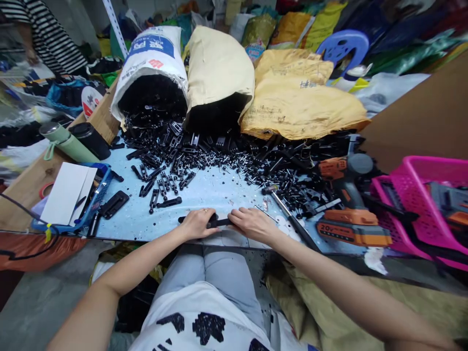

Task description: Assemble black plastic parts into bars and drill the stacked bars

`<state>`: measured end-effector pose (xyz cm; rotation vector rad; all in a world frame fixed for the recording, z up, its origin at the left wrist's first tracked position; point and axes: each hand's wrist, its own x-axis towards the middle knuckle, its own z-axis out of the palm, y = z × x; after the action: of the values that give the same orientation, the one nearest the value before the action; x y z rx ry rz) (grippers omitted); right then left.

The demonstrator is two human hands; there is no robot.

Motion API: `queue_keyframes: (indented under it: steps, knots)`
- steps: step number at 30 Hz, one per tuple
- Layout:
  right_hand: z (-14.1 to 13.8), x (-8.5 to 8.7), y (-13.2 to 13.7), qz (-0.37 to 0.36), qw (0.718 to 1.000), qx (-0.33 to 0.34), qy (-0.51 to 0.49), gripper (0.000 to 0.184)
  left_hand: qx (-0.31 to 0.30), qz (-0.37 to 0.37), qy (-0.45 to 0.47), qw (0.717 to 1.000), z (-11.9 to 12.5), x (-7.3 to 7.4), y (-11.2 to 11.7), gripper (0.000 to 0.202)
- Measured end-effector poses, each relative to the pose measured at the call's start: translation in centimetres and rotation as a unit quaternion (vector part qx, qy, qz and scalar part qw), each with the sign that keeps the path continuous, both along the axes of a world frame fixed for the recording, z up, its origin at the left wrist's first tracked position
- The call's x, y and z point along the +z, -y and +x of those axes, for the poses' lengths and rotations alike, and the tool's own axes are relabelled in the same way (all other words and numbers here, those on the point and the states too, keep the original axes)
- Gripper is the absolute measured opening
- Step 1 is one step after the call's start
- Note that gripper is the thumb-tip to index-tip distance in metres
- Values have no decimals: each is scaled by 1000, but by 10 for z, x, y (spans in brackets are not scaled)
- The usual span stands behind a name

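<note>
At the front edge of the blue tabletop (208,187), my left hand (199,223) is closed around a black elongated part (221,223). My right hand (252,224) grips the other end of that part, its fingers curled over it. What exactly the part is cannot be made out, since both hands cover much of it. Beyond the hands lie loose metal pins (219,161) and many small black parts (146,158). Just right of my right hand rests a hammer (288,209) with a dark handle, and a thin metal rod (266,212) lies near it.
An orange cordless drill (353,204) stands on the right beside a pink basket (402,214). Open sacks (219,68) spill black parts at the back. A blue tray (98,195), a green bottle (69,141) and a black cup (91,139) are left. Another person (47,34) stands far left.
</note>
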<state>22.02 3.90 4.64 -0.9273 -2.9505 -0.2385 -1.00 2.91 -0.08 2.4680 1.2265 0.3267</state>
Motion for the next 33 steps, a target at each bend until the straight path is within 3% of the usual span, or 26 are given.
queue_keyframes:
  steps: [3, 6, 8, 10, 13, 15, 18, 20, 22, 25, 28, 30, 33]
  knots:
    - [21, -28, 1, -26, 997, -20, -67, 31, -7, -5, -28, 1000, 15, 13, -39, 57]
    - [38, -48, 8, -44, 991, -49, -113, 30, 138, 6, -58, 989, 28, 24, -105, 44]
    - [41, -52, 10, -68, 990, -56, -110, 31, 219, 6, -74, 973, 32, 25, -148, 39]
    - [38, -48, 1, -91, 988, -71, -101, 33, 255, -4, -83, 963, 33, 18, -177, 37]
    - [18, -38, -43, -98, 981, -137, -101, 35, 259, -18, -85, 962, 31, 1, -188, 32]
    - [-1, -35, -89, -84, 975, -183, -94, 35, 245, -10, -76, 967, 27, -4, -180, 32]
    - [-33, -38, -151, -53, 958, -273, -73, 30, 240, 12, -58, 969, 17, 5, -158, 27]
    - [-49, -41, -176, -44, 947, -310, -73, 24, 247, 30, -48, 967, 7, 17, -139, 24]
    - [-54, -45, -187, -41, 949, -301, -86, 18, 262, 43, -15, 964, -4, 27, -118, 26]
    - [-44, -50, -185, -34, 957, -262, -117, 16, 306, -13, 147, 941, -21, 31, -79, 29]
    - [-24, -51, -162, -53, 943, -224, -239, 20, 334, -118, 293, 888, -30, 26, -34, 29]
    - [-13, -46, -136, -97, 915, -207, -333, 29, 336, -167, 325, 868, -29, 22, -8, 28]
    - [-4, -33, -90, -162, 878, -204, -402, 38, 325, -193, 321, 869, -25, 19, 16, 27]
